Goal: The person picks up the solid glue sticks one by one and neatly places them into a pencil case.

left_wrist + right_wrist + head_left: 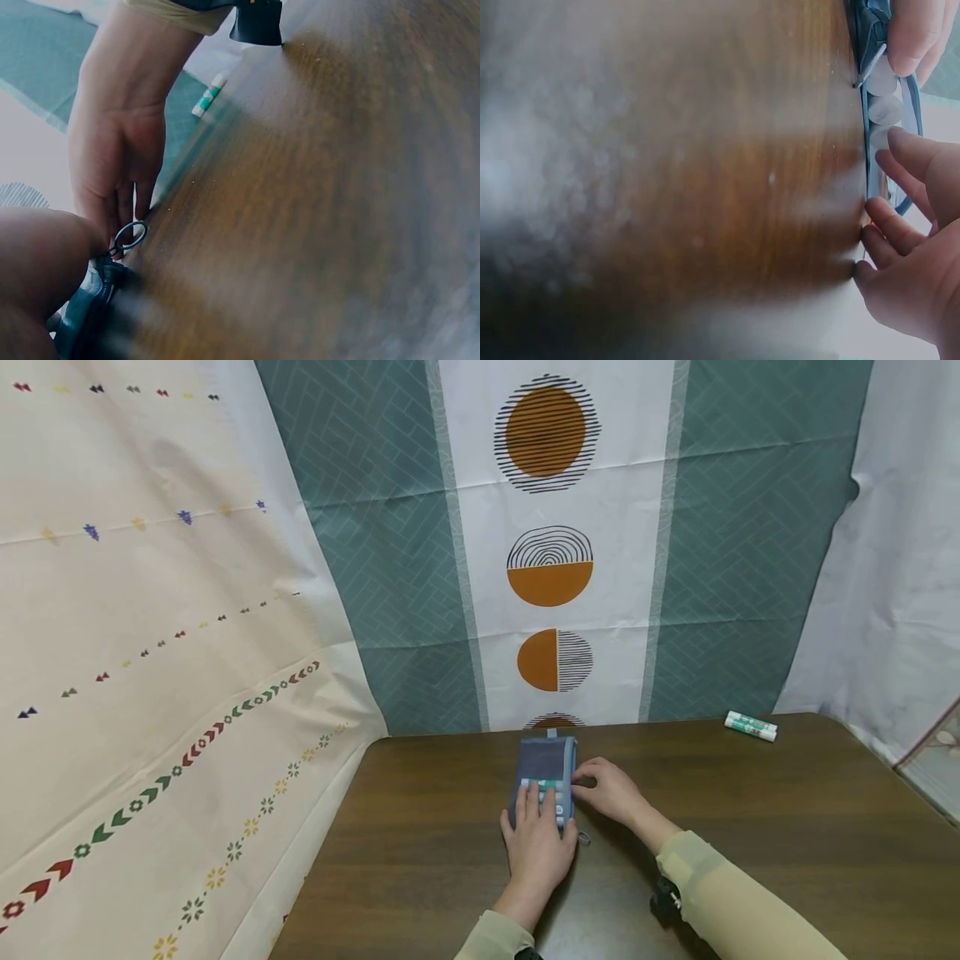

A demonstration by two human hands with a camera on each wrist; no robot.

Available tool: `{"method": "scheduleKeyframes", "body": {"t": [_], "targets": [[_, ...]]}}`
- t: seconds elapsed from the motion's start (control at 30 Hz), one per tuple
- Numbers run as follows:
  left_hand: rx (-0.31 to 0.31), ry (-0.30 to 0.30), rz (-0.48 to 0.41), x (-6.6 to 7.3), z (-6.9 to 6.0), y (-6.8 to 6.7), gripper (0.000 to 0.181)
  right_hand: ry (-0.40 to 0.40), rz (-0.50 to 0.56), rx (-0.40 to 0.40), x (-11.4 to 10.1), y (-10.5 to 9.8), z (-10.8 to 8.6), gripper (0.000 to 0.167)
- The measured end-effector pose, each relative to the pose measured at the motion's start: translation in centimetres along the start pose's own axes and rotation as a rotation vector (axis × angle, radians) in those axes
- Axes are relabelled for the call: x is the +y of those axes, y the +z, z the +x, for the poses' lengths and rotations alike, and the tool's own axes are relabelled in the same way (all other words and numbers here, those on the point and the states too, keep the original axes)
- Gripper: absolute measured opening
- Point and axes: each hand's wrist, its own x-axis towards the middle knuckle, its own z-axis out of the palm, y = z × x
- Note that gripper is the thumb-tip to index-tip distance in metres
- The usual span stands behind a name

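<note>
A blue-grey zip pouch [542,758] with a see-through mesh front lies on the brown table. White-and-green tubes [548,784], like glue sticks, show inside it. My left hand [538,843] rests on the pouch's near half, fingers spread over the front. My right hand [611,789] is at the pouch's right side, thumb and fingers apart and slightly bent. In the right wrist view the zipped side gapes, and round white tube ends [886,110] show in the gap, close to the right fingertips. A zipper pull ring [131,235] hangs at the pouch's near corner.
More white-and-green tubes [751,726] lie side by side at the table's back right edge. The brown table [420,852] reaches back to a hanging green and white cloth [397,568]. A cream patterned cloth [187,652] borders the left side.
</note>
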Motion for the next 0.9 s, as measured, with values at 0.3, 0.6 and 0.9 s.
{"method": "scheduleKeyframes", "body": {"t": [0.3,0.6,0.9], "targets": [[0.002,0.0,-0.005,-0.1,0.0,0.1,0.062,0.009,-0.005,0.003,-0.2,0.1,-0.1,0.019],[0.007,0.0,-0.014,-0.1,0.1,0.1,0.061,-0.002,0.016,-0.014,-0.1,-0.1,-0.1,0.02],[0.012,0.0,-0.016,0.0,0.0,-0.1,0.061,-0.036,0.029,-0.029,1.0,-0.9,-0.5,0.032]]}}
